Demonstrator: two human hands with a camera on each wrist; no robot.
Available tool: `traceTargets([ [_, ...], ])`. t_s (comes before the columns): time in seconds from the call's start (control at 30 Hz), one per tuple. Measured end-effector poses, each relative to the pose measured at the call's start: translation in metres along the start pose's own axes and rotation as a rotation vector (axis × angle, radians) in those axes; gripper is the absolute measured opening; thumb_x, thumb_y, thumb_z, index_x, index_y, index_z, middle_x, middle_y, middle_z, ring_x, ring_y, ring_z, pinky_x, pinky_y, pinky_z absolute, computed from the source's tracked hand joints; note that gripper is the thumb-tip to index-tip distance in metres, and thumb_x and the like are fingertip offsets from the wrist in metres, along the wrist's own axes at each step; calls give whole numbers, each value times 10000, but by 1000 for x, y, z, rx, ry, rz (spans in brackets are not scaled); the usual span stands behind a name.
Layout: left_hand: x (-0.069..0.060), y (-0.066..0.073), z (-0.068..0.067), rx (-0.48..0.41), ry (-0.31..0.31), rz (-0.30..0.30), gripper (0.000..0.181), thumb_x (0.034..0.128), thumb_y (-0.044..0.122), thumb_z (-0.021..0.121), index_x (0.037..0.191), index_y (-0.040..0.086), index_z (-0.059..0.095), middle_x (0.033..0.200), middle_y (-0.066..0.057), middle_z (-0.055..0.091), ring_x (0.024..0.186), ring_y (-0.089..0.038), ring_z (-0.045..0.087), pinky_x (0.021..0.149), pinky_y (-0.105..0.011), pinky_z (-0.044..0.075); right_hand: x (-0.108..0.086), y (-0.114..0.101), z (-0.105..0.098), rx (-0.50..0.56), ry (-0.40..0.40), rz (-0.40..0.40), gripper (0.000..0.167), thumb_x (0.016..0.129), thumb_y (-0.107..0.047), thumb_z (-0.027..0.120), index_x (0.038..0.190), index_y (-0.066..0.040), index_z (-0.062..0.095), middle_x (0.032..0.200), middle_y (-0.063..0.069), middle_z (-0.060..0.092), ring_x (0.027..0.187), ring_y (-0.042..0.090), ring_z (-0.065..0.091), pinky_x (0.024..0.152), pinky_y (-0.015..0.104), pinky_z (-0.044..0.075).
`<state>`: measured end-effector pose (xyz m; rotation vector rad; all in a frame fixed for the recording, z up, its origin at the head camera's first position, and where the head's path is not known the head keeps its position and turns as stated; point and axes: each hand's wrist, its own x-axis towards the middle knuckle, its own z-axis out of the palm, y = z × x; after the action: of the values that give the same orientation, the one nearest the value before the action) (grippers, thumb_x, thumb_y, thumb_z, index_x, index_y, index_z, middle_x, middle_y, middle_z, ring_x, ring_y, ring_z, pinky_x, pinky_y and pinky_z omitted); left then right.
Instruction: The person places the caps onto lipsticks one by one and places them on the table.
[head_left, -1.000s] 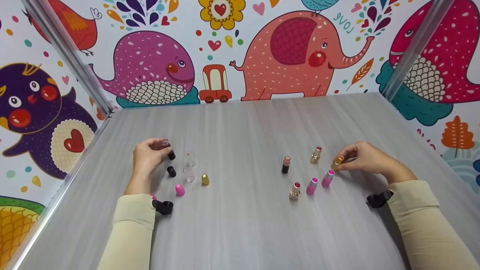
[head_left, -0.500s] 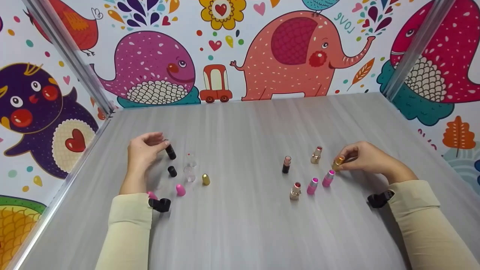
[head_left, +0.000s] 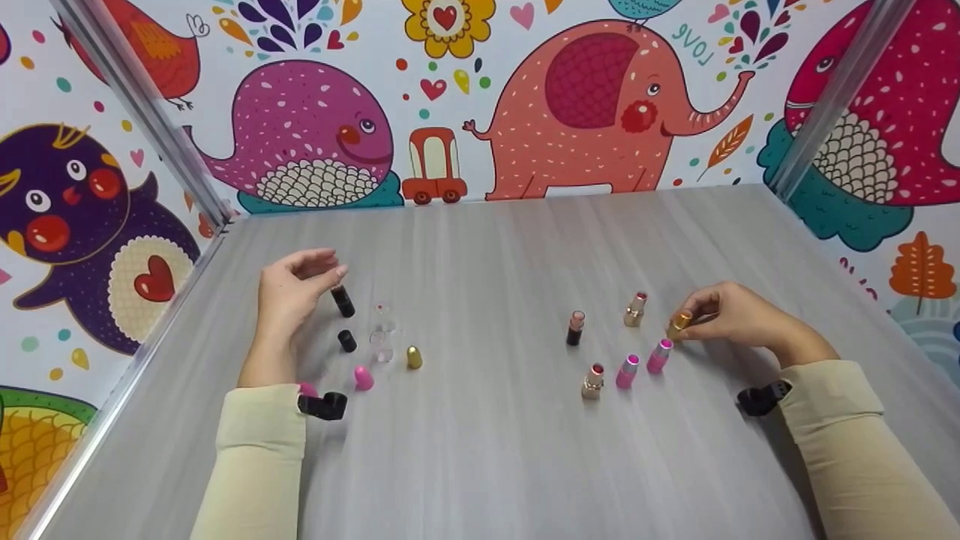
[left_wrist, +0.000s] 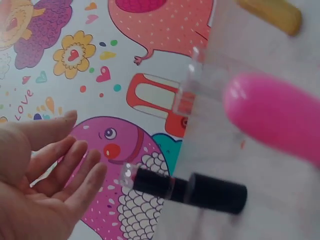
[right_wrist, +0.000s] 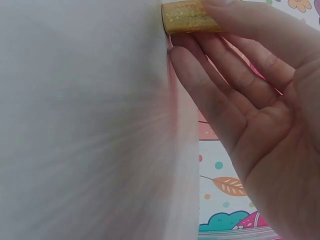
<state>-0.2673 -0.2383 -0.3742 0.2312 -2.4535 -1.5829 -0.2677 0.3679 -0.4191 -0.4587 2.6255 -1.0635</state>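
Some wall lettering (head_left: 691,46) reads "LOVE"; right grip (head_left: 729,315) pinches gold tube (right_wrist: 187,18), left grip (head_left: 291,292) released.

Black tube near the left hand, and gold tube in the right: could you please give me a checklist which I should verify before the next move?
1. Left hand is off the black tube: ok, the left wrist view shows a gap.
2. Black tube stands upright: ok.
3. Right hand has a grip on the gold tube: ok, thumb and fingers pinch it.
4. Gold tube's base touches the table: cannot tell.
5. Gold cap stands apart from the pink cap: ok.
6. Pink piece by the left wrist camera is fully visible: not ok, partly hidden in the head view.
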Motion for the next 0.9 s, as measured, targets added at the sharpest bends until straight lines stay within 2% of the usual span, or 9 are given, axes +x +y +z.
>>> traceTargets([
  [0.13, -7, 12, 2, -80, -49, 0, 441, 967, 206, 825, 1363, 53, 708, 1317, -107, 728, 1115, -104, 666, 921, -185, 551, 0, 0, -1, -14, 3, -1, 198, 902, -214, 885, 1049, -102, 814, 1074, 78, 777, 953, 194, 666, 870, 170, 571],
  [0.23, -14, 19, 7, -117, -126, 3, 436, 971, 192, 819, 1365, 48, 700, 1309, -95, 727, 1138, -119, 666, 990, -218, 549, 1, 0, -1, -10, -2, -15, 208, 901, -228, 886, 1051, -104, 813, 1070, 78, 775, 960, 193, 669, 875, 170, 567],
  [0.37, -24, 24, 23, -103, -240, 16, 417, 967, 165, 821, 1345, 31, 708, 1285, -115, 738, 1139, -159, 687, 996, -237, 556, 0, 1, -1, -1, -5, -17, 214, 899, -223, 888, 1056, -98, 813, 1065, 80, 777, 953, 185, 669, 868, 174, 572],
  [0.47, -35, 26, 37, -74, -277, 35, 387, 951, 136, 832, 1308, 24, 732, 1252, -134, 752, 1131, -203, 710, 957, -231, 572, -1, 1, -1, -11, 2, -13, 210, 890, -201, 894, 1045, -87, 812, 1043, 76, 777, 931, 173, 672, 849, 169, 576],
  [0.53, -43, 26, 45, -81, -264, 28, 358, 942, 119, 838, 1277, 29, 748, 1230, -134, 758, 1128, -219, 711, 939, -219, 577, -1, 1, 0, -16, 6, -9, 206, 883, -191, 899, 1036, -83, 812, 1027, 73, 776, 919, 175, 672, 839, 170, 578],
  [0.67, -64, 19, 57, -132, -198, -6, 297, 933, 66, 835, 1218, 25, 763, 1203, -138, 760, 1125, -238, 714, 918, -202, 586, 0, 1, 1, -15, 1, -5, 212, 880, -206, 903, 1039, -95, 817, 1027, 67, 777, 929, 191, 670, 851, 174, 578],
  [0.77, -80, 11, 61, -101, -159, 24, 274, 915, 13, 833, 1181, -1, 768, 1169, -155, 769, 1104, -262, 731, 899, -208, 595, 2, 1, 1, -13, -7, -14, 213, 886, -213, 899, 1044, -98, 817, 1038, 70, 778, 941, 195, 674, 866, 170, 573],
  [0.9, -95, -1, 64, -5, -138, 85, 271, 873, -31, 850, 1133, -39, 775, 1091, -170, 783, 1040, -299, 760, 883, -266, 619, 2, 1, 1, -9, -6, -28, 200, 888, -198, 895, 1041, -97, 815, 1040, 76, 776, 941, 187, 673, 873, 162, 567],
])
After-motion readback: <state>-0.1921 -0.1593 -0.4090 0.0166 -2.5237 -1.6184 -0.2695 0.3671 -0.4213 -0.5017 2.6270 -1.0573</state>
